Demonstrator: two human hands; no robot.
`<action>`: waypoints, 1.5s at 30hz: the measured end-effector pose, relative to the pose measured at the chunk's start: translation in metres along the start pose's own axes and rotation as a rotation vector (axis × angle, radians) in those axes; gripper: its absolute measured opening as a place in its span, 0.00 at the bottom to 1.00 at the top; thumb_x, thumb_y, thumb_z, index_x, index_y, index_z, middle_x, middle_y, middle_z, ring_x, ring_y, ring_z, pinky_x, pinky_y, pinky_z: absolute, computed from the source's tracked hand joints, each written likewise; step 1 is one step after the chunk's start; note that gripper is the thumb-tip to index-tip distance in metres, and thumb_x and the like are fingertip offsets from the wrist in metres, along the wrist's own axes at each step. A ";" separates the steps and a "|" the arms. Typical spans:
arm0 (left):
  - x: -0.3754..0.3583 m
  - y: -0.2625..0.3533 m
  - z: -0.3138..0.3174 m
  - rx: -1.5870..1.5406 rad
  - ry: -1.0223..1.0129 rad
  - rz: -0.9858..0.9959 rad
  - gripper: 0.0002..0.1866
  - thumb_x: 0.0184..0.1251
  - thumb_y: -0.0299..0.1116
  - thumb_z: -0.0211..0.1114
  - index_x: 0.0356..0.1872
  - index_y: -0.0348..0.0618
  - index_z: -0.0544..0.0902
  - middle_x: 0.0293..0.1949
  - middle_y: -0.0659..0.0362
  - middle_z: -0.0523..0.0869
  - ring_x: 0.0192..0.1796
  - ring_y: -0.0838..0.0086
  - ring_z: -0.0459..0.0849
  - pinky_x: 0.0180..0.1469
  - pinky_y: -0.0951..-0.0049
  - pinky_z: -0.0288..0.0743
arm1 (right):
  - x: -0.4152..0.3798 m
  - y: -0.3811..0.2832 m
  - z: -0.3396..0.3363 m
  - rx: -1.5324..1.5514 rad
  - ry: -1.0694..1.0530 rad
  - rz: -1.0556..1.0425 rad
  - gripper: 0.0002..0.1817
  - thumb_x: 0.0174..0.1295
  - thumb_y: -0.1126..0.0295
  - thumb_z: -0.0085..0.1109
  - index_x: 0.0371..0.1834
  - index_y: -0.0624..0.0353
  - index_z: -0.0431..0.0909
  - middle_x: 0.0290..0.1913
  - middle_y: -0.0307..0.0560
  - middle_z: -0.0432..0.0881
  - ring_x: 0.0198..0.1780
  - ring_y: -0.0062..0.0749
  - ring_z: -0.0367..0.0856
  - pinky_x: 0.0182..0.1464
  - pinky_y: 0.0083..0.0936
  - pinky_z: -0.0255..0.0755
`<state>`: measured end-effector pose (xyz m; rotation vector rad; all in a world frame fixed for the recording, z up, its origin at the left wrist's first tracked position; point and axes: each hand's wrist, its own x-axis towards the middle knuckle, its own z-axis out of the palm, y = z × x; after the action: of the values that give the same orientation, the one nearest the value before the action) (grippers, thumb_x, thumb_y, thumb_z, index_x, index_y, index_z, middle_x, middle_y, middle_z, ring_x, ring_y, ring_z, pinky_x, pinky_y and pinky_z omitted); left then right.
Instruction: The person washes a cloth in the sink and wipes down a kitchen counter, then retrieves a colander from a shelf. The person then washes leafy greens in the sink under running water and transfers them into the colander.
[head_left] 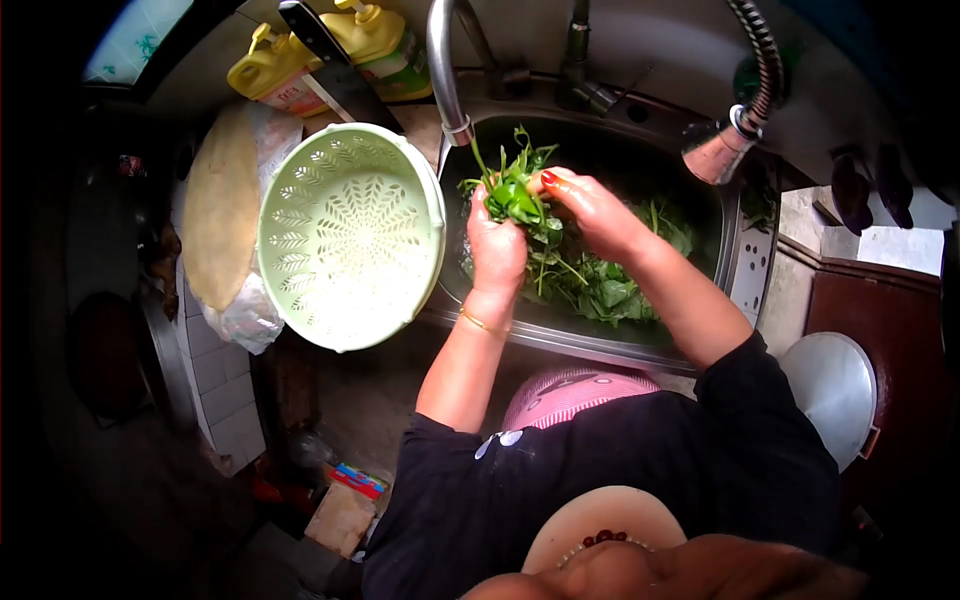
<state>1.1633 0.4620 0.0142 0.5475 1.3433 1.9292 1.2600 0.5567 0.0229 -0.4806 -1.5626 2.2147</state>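
Note:
My left hand [497, 243] is closed around a bunch of leafy greens [518, 195], held above the sink near the faucet spout [457, 128]. At the right side of the bunch, my right hand [592, 212] has its fingers bent and pinched on the leaves; the fingertips are partly hidden. More greens [610, 290] lie in the metal sink [560, 345] under both hands. To the left of my left hand stands a light green plastic colander [350, 230], tilted so its patterned inside shows, with no greens in it.
Two yellow jugs [385, 50] and a black-handled knife [318, 35] are behind the colander. A round wooden board [220, 215] in plastic wrap stands left of it. A flexible spray head [718, 150] hangs at the sink's right. A round metal lid [830, 395] is at lower right.

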 end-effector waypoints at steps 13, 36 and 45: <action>0.001 0.145 0.029 0.119 -0.171 0.125 0.14 0.62 0.21 0.59 0.50 0.37 0.76 0.40 0.63 0.83 0.40 0.81 0.80 0.46 0.81 0.73 | -0.067 -0.014 -0.063 0.192 0.323 0.264 0.11 0.68 0.61 0.46 0.45 0.50 0.75 0.46 0.35 0.78 0.45 0.22 0.74 0.44 0.25 0.68; 0.016 0.270 -0.089 0.250 -0.041 0.216 0.13 0.67 0.28 0.56 0.51 0.37 0.75 0.43 0.55 0.83 0.41 0.70 0.83 0.46 0.70 0.79 | -0.066 0.069 -0.087 0.169 0.495 0.548 0.08 0.63 0.62 0.49 0.38 0.51 0.76 0.38 0.34 0.78 0.37 0.22 0.74 0.40 0.28 0.69; 0.040 0.205 -0.172 1.393 -0.005 -0.041 0.38 0.54 0.41 0.65 0.65 0.31 0.65 0.50 0.45 0.80 0.50 0.67 0.79 0.56 0.72 0.69 | -0.046 0.091 -0.091 -0.372 0.433 0.552 0.16 0.59 0.63 0.51 0.48 0.54 0.76 0.47 0.45 0.76 0.48 0.34 0.73 0.45 0.34 0.70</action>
<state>0.9550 0.3426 0.1387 1.0985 2.5281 0.6648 1.3332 0.5801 -0.0898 -1.5479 -1.7329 1.9545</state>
